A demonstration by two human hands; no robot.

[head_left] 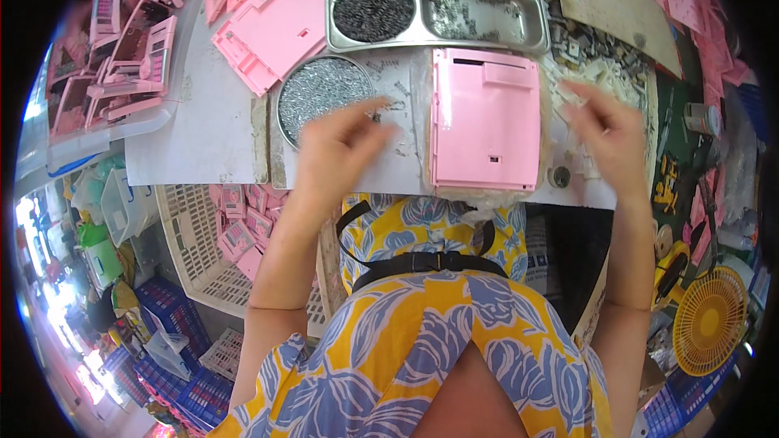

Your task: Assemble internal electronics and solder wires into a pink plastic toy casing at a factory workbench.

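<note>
We can't tell if half-curled left hand or right hand grips anything; a left-hand bump could spill the adjacent round tin

Pink panel near right hand

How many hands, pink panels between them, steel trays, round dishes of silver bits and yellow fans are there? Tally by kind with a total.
Hands: 2, left hand and right hand
Pink panel: 1
Steel tray: 1
Round dish: 1
Yellow fan: 1
Total: 6
</note>
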